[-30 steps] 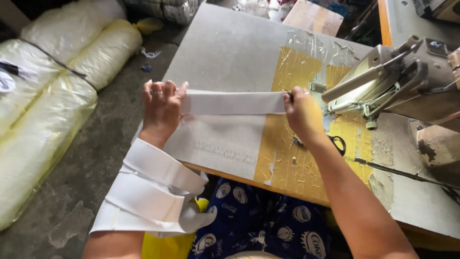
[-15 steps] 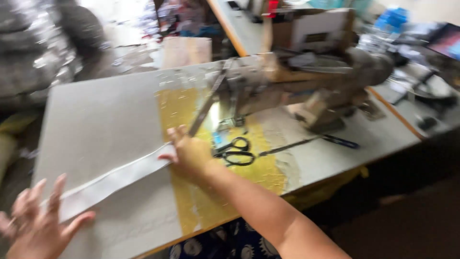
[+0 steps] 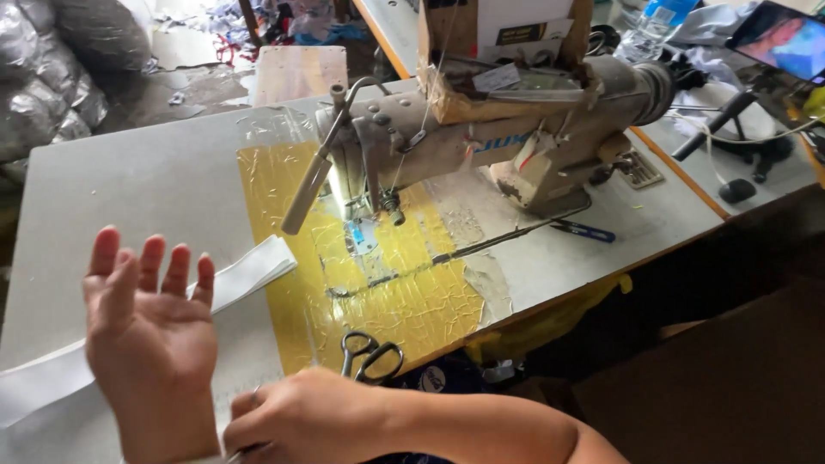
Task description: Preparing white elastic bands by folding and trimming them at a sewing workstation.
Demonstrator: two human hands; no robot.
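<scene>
The right hand [image 3: 301,417] has left the white strip [image 3: 249,273]; left hand [image 3: 150,322] spreads open, so the strip may slide off.

The right hand [image 3: 309,417] is off the white strip [image 3: 245,273] and now crosses to the left wrist; the left hand [image 3: 150,322] lifts, palm up, fingers spread, empty.
</scene>
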